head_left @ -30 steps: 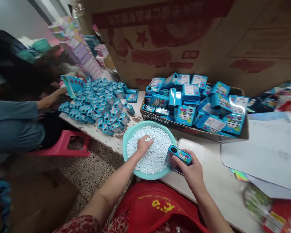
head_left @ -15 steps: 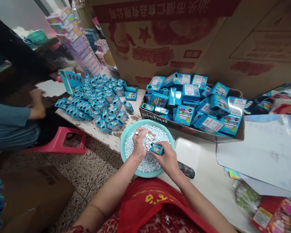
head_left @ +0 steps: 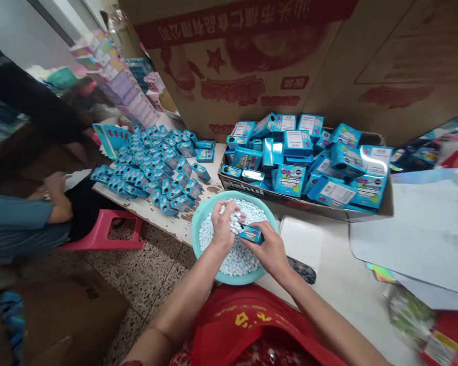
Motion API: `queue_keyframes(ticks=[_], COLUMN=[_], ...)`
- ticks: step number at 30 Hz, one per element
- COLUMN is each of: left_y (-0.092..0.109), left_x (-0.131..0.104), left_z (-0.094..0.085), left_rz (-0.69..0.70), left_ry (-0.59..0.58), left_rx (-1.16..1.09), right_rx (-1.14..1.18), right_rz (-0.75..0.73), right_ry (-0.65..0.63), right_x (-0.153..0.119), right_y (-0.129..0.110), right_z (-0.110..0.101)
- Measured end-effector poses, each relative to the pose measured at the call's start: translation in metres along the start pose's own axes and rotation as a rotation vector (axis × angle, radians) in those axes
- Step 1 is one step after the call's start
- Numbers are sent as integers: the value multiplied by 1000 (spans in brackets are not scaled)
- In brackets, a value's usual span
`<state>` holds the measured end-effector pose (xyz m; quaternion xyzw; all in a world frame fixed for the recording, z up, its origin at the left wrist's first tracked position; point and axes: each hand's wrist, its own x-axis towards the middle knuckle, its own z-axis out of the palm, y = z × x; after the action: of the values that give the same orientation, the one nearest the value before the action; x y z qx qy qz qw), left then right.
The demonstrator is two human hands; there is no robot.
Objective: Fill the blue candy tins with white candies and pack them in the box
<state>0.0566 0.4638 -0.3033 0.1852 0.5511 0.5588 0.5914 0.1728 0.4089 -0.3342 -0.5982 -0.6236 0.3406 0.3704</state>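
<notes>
My left hand [head_left: 222, 227] is cupped around a heap of small white candies [head_left: 235, 219], its fingers curled over them. In my right hand [head_left: 270, 250] a small blue candy box [head_left: 251, 233] lies on its side, pinched between thumb and fingers. One end of the box touches or nearly touches the candies at my left palm. Both hands are over a turquoise bowl [head_left: 196, 230] filled with loose white candies [head_left: 239, 263]. My palm and fingers hide part of the box's end.
A carton [head_left: 320, 212] full of blue boxes stands behind the bowl. Many small blue boxes [head_left: 148, 157] cover the table's left side. A white scale [head_left: 302, 238] lies right of the bowl, papers [head_left: 423, 229] farther right. A seated person's arm [head_left: 57, 203] is at left, by a red stool [head_left: 103, 231].
The view has shifted slightly. My hands stay over the bowl, and the box's end has come closer to the candies in my left palm.
</notes>
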Motion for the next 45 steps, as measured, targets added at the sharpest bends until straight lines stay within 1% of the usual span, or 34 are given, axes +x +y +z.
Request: queue_keyframes(ticks=[3,7,11,14,18,23,27,33,37,39,41,42,43,45], left_y=[3,7,9,8,7,9,7,2,7,10,5,-1,-9,-32], left_x=[-2,-4,-2,0,1,0,0,-3,-6,0,16,26,37,54], left_z=[0,1,3,4,6,9,9,5,5,0,-12,-20,-28,-42], left_rz=[30,94,84,67,108,136,170,199,241,252,251,256,265,317], left_ry=[8,-32,-44,-45,-30,-53,-45,-101,-169,-174,-124,-103,-98,-153], left_rx=[-9,-47,-36,-11,8,3,14,68,71,84,172,276,424,820], right_rx=[35,55,50,47,56,68,86,122,158,188,227,246,261,273], right_rz=[-20,-14,-13,-6,-7,4,10,16,9,4,-3,-6,-6,9], right_ry=[-1,-9,20,17,22,32,25,39,32,43,48,50,56,77], right_x=[3,6,7,8,10,11,11,12,12,11,8,6,4,1], right_y=[-1,-4,-4,-4,-5,-6,-6,-6,-5,-3,-1,0,2,4], right_z=[1,1,1,0,-1,-1,-1,1,1,-2,-9,-12,-16,-23])
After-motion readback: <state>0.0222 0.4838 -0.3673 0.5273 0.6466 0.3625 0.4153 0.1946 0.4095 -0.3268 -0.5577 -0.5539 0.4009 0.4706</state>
